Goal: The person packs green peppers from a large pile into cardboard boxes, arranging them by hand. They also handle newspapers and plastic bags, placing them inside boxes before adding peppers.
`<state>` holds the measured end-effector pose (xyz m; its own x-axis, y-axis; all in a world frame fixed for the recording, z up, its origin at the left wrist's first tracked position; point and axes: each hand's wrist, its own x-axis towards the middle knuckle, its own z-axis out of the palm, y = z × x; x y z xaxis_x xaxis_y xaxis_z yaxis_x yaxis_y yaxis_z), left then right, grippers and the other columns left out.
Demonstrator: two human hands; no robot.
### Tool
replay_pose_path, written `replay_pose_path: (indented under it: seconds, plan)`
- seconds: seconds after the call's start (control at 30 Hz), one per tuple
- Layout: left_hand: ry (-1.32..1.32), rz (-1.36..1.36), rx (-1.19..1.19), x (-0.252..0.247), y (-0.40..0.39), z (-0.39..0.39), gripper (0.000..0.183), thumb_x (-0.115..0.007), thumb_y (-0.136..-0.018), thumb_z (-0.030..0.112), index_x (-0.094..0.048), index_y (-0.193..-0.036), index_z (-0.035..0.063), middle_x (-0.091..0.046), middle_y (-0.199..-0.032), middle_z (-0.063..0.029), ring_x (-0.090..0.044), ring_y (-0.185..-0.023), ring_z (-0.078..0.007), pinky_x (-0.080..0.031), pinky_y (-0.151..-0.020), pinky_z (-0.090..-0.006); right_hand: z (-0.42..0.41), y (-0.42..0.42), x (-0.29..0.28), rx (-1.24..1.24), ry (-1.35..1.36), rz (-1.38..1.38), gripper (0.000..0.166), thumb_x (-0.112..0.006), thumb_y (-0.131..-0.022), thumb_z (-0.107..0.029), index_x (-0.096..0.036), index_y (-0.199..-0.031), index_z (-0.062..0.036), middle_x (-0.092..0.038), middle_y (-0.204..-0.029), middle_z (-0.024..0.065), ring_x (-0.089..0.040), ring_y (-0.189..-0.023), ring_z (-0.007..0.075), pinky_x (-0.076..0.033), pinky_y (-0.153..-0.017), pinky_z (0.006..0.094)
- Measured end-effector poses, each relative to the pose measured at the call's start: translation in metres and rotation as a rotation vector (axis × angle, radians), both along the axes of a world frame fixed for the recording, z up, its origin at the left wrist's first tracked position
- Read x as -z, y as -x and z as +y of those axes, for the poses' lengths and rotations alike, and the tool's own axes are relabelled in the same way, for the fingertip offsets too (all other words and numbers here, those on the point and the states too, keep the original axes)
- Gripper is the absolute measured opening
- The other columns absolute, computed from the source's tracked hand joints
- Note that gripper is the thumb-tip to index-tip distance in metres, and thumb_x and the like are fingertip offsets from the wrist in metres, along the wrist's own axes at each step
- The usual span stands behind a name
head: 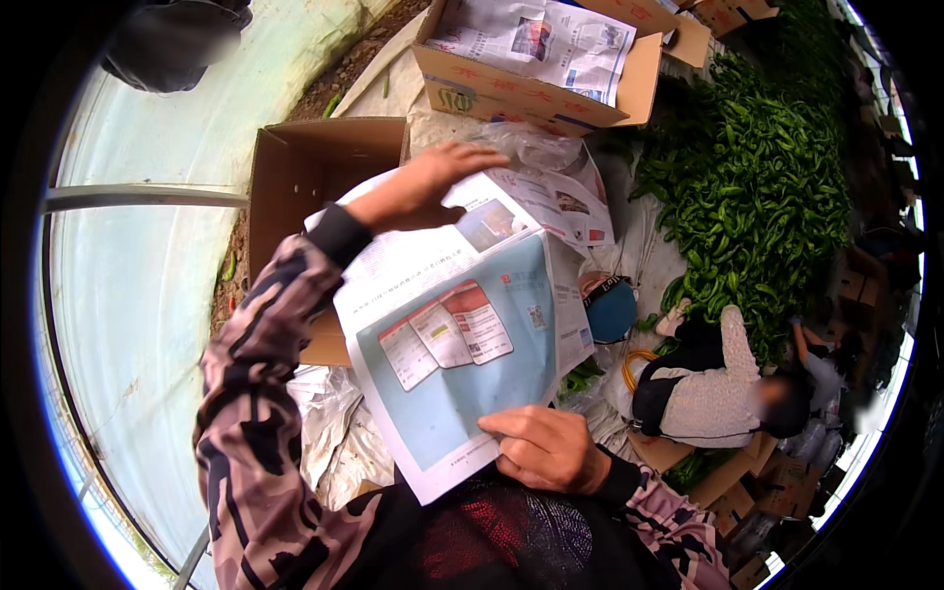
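A printed newspaper sheet (435,420) with a large light-blue panel spreads across the space before my torso. My right hand (553,450) pinches its near edge between thumb and fingers. Over the far part of the sheet, my left hand (420,184) lies with its thumb spread from its fingers; whether it presses the paper is unclear. Beneath and to the left stands an open cardboard box (284,214), partly covered by the newspaper. More newspaper (568,199) and crumpled clear plastic (535,144) lie beyond the sheet.
A cardboard box (509,92) lined with newspaper stands at the far side. Green peppers (759,192) form a large heap on the right. A seated person (700,409) is beside it, near a blue round object (612,310). Plastic sheeting (147,295) walls the left, with a metal bar (147,197).
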<state>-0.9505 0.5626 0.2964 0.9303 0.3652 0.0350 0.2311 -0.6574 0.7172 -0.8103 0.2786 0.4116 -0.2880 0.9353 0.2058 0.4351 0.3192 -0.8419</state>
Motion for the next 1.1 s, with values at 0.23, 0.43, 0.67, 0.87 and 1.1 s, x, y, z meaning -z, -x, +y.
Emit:
replay_pose_path:
  seconds: [0.23,0.43,0.67,0.87,1.1]
  plan:
    - [-0.219,0.469,0.454,0.26,-0.098,-0.074,0.053,-0.072,-0.069,0.02,-0.061,-0.121,0.0204,-0.065,-0.108,-0.002,-0.051,-0.114,-0.0234,-0.037,-0.088,-0.0423,-0.036,-0.047,-0.015,0.095,0.138,-0.239,0.015,-0.067,-0.069,-0.006,-0.053,-0.073,-0.0045,-0.066,-0.102,0.0096,-0.065,-0.084,0.0235,-0.054,-0.067,0.0318]
    - [0.047,0.304,0.339,0.288,-0.099,-0.137,0.016,-0.058,-0.075,0.011,-0.06,-0.091,0.0101,-0.059,-0.087,-0.0089,-0.057,-0.093,-0.0297,-0.041,-0.081,-0.0427,-0.087,-0.084,-0.013,0.197,0.352,-0.36,0.016,-0.067,-0.065,-0.005,-0.053,-0.072,-0.0047,-0.066,-0.099,0.0098,-0.065,-0.081,0.0248,-0.054,-0.066,0.0317]
    - [-0.065,0.085,0.196,0.132,-0.105,-0.076,0.018,-0.056,-0.075,0.006,-0.05,-0.092,0.0019,-0.055,-0.081,-0.0157,-0.059,-0.077,-0.0363,-0.045,-0.077,-0.0438,-0.083,-0.186,0.007,0.43,0.788,-0.364,0.063,-0.077,-0.067,-0.014,-0.053,-0.125,-0.0011,-0.055,-0.123,0.0182,-0.053,-0.114,0.0342,-0.043,-0.098,0.0409]
    - [-0.241,-0.022,0.184,-0.019,-0.039,-0.06,0.022,-0.061,-0.076,0.012,-0.052,-0.096,0.0059,-0.053,-0.083,-0.009,-0.058,-0.08,-0.0271,-0.046,-0.076,-0.0402,0.073,-0.168,0.102,0.353,0.3,-0.329,0.091,-0.087,-0.059,-0.023,-0.044,-0.136,-0.002,-0.052,-0.129,0.0154,-0.048,-0.119,0.0324,-0.039,-0.101,0.0391]
    - [-0.322,0.042,-0.272,-0.127,0.144,-0.043,0.025,-0.065,-0.079,0.006,-0.057,-0.102,0.0068,-0.053,-0.08,-0.0072,-0.058,-0.07,-0.0255,-0.049,-0.06,-0.0349,0.187,-0.083,0.07,-0.07,0.482,-0.345,0.017,-0.07,-0.073,-0.005,-0.063,-0.088,0.0013,-0.058,-0.078,0.0143,-0.059,-0.072,0.026,-0.046,-0.069,0.0331]
